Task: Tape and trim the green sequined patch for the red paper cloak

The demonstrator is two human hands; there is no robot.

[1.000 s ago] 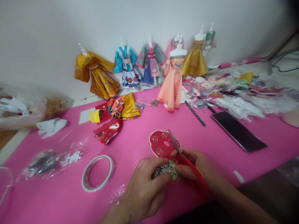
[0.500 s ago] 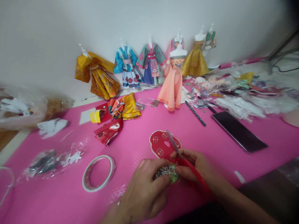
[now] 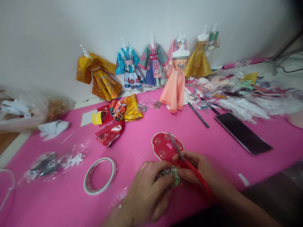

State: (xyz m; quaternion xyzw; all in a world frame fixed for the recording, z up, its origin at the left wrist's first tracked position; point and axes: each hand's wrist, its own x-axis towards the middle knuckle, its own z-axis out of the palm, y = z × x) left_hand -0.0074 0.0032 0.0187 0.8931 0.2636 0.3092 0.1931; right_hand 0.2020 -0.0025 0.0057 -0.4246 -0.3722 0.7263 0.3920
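My left hand pinches a small dark, speckled patterned cloth piece with a green edge; part of it is hidden under the fingers. Against its right edge rest the fingertips of my right hand, which also holds red-handled scissors. Their blades look closed and point up and away. Just beyond the hands lies a flat red lobed doll collar with gold motifs, a pale trim and a pink opening in the middle. The scissor tips are over it in this view.
A roll of tape lies left of my hands. A phone and a dark green pencil are to the right. Folded red cloth sits behind. Dressed doll forms line the wall, with plastic bags at right.
The speckled piece has tilted slightly between my fingers. Both hands and the scissors keep nearly the same place.
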